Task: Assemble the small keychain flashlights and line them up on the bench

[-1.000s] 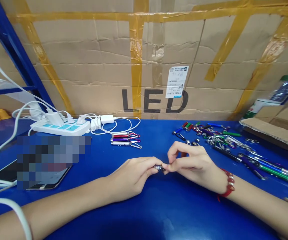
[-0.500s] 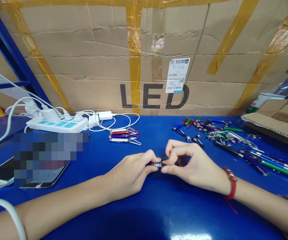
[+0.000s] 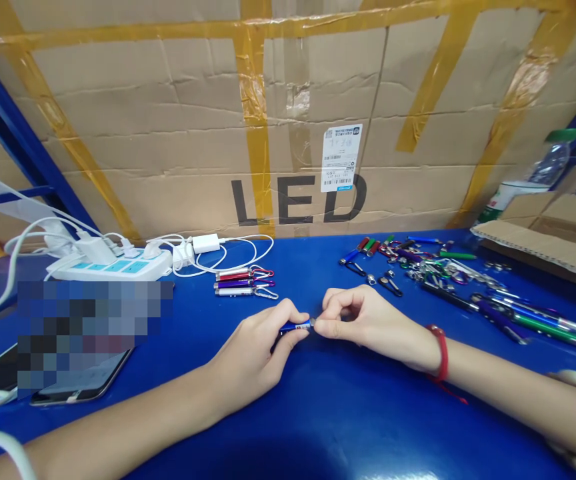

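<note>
The half-hidden blue tube [image 3: 295,327] is clamped by the left hand [image 3: 255,350]; at its tip, the right hand [image 3: 371,327] is pinched together, any hold obscured.

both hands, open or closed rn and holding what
Left hand: closed, holding a small blue cylinder.
Right hand: pinched closed at the cylinder's end; cannot tell whether it grips anything.

Worktop [image 3: 348,413]: smooth, glossy. Carton [image 3: 193,133] along far edge: matt, creased cardboard; tape [image 3: 253,127] shiny. Held blue tube [image 3: 295,327]: smooth, metallic-looking. Power strip [image 3: 118,272], far left corner: smooth white plastic.
</note>
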`<state>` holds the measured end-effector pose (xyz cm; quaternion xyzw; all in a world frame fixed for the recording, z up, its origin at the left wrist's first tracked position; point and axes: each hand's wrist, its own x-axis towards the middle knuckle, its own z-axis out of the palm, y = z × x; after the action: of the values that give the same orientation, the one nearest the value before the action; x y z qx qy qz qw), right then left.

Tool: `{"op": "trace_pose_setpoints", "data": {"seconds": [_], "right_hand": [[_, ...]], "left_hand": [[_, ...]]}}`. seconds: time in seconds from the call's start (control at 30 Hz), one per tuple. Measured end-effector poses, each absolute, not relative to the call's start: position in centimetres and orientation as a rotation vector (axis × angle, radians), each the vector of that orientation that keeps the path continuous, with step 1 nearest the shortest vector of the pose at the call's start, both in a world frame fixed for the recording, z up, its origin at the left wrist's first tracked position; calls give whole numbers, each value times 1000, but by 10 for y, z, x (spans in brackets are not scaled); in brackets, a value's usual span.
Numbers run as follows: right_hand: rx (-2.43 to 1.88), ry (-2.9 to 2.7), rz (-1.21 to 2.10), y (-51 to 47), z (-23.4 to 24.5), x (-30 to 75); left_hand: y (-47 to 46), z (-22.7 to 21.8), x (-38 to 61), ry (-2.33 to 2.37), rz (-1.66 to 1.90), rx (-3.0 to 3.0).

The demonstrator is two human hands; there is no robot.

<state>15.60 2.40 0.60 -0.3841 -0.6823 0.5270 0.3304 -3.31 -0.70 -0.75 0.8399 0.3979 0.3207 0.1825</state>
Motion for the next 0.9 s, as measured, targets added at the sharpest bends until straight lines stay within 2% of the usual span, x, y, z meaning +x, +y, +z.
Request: {"op": "trace_pose_setpoints", "data": {"seconds": [0.2,0.5,0.6,0.73,0.9], "right_hand": [[-995,-1795,1407,28,3,158],[-903,-1931,897,26,1,157],[-1045,-2006,613,32,6,165],[-1329,-2098,40,48,18,186],[-1580,-2158,-243,68,27,209]], "left_hand": [[-9,-3,-33,1132,842,2324],[-6,-6,-33,1316,846,2305],[-6,-6,-32,1388,872,2323],[-6,-4,-30,1439,852,2334],[-6,-1,-29,1419,831,2358]]}}
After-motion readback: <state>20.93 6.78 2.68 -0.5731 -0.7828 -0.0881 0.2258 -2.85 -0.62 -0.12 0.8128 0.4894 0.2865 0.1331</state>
